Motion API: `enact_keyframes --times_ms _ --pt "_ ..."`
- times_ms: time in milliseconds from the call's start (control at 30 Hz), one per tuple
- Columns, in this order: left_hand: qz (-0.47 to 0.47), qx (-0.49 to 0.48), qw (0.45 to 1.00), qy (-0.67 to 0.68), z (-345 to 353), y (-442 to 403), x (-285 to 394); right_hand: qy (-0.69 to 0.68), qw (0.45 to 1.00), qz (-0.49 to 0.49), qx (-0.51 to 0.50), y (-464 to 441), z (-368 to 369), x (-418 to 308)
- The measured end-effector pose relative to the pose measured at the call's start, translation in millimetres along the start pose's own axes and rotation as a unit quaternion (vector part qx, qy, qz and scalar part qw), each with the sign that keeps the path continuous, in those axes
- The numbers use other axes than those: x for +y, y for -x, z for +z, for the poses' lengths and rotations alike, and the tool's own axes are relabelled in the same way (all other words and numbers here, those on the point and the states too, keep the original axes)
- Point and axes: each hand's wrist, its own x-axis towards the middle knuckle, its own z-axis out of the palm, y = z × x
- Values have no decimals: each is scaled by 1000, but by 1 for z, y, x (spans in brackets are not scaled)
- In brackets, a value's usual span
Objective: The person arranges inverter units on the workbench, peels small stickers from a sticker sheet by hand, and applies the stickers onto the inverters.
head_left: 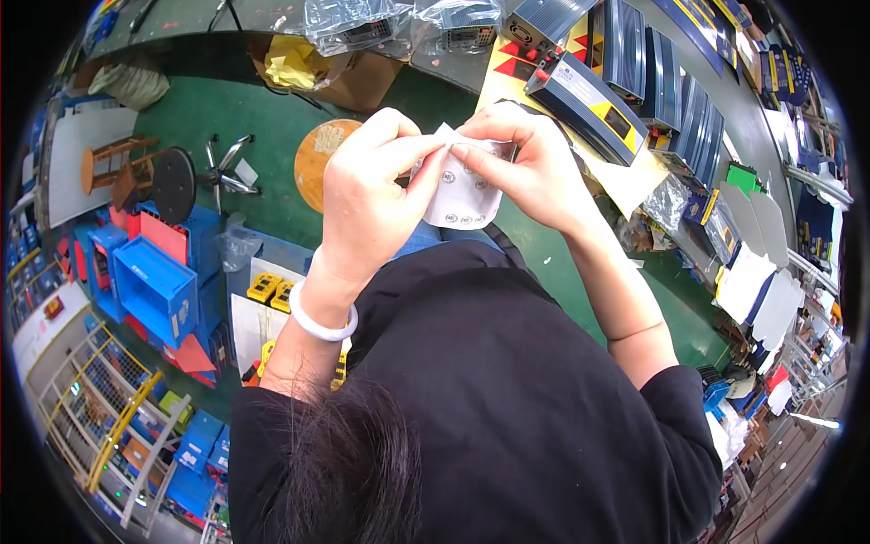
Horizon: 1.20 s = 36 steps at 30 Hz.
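Note:
Between my two hands is a white sheet of small round stickers with dark print, hanging down in front of my lap. My left hand pinches its upper left edge between thumb and forefinger. On the upper right edge, my right hand has its thumb and forefinger pressed together close to the left fingertips. Whether a single sticker is between the fingertips is too small to tell. A white bangle circles my left wrist.
Dark inverter-like metal boxes stand on the bench at the upper right. Plastic-wrapped units lie along the bench edge ahead. A round wooden stool and blue crates are on the left, with yellow-black parts beside my left arm.

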Motion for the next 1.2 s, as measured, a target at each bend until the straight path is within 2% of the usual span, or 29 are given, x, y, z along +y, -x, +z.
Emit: enact_keyframes --times_ms 167,367,533,933,1200 --pt "-1 -4 1000 -6 1 -1 0 -11 999 37 -21 0 -3 -3" --pt "-13 -5 1000 14 3 -1 -1 0 1000 1 0 0 -3 2" --pt "-30 -13 999 39 2 -2 3 -10 1000 17 -2 1 -4 2" --pt "-5 -20 1000 3 3 -3 -1 -6 1000 0 6 1 -3 4" --pt "-56 -35 996 53 -2 -3 1 2 1000 3 -1 1 -3 5"
